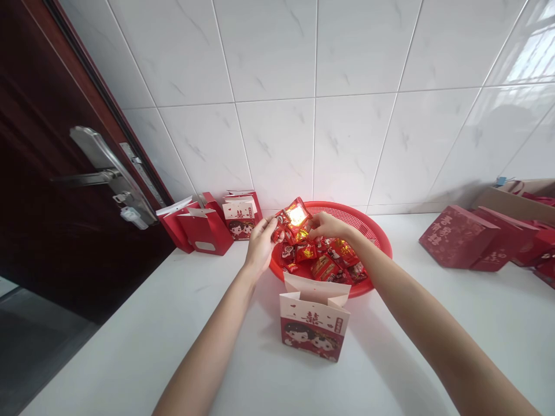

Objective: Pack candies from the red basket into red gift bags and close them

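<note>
A red plastic basket (pixel 381 237) holds several red and gold wrapped candies (pixel 325 267). Over its left side, my left hand (pixel 262 245) is closed around red candy packets (pixel 297 215), shiny in the light. My right hand (pixel 324 226) reaches in above the pile, fingers bent together beside the gold wrappers; what they pinch, if anything, is too small to name. In front of the basket stands a paper gift box (pixel 314 323), white above and red below, with two cartoon faces. Its top flaps are raised and open.
Several red gift boxes (pixel 208 231) stand by the tiled wall at left, near a dark door (pixel 56 173) with a metal handle. At right, red boxes (pixel 455 237) lean beside a cardboard carton (pixel 511 199). Everything rests on a white tabletop (pixel 143 346).
</note>
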Demonstrator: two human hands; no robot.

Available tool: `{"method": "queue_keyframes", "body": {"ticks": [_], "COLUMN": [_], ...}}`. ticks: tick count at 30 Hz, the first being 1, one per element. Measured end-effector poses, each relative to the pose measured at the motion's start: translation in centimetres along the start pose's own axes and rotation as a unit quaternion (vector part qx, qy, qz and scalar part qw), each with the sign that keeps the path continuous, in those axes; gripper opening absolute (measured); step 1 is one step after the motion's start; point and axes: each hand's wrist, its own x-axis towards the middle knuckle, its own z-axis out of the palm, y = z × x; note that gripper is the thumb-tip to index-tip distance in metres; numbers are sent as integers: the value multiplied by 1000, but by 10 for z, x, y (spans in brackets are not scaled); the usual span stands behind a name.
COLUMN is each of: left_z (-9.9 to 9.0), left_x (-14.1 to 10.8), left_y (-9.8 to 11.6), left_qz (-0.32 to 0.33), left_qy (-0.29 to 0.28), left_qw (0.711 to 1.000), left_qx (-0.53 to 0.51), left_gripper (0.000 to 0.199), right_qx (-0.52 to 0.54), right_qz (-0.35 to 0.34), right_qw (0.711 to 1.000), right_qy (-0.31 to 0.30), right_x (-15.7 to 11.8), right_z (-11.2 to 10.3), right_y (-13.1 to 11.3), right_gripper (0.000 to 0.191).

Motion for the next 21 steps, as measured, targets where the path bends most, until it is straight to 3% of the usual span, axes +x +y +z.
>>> {"method": "queue_keyframes", "body": {"ticks": [7, 14, 17, 21], "left_z": [0, 0, 1, 0], "left_x": [0, 0, 0, 0], "left_y": [1, 1, 1, 0], "left_qz": [-4, -1, -3, 1], "left_qy": [9, 14, 13, 9], "left_qw": [1000, 1000, 1000, 1000], "left_qx": [-3, -8, -10, -9], "left_gripper": [28, 28, 28, 27], "right_qx": [-3, -134, -179, -207], "right_qz": [-15, 30, 50, 59], "right_qw": [999, 989, 982, 976], "right_qy": [-51, 54, 25, -38], "right_x": [-8, 2, 2, -1], "right_z": [-2, -1, 0, 3], "right_y": [-11, 5, 9, 6], "right_gripper": [5, 9, 6, 20]}}
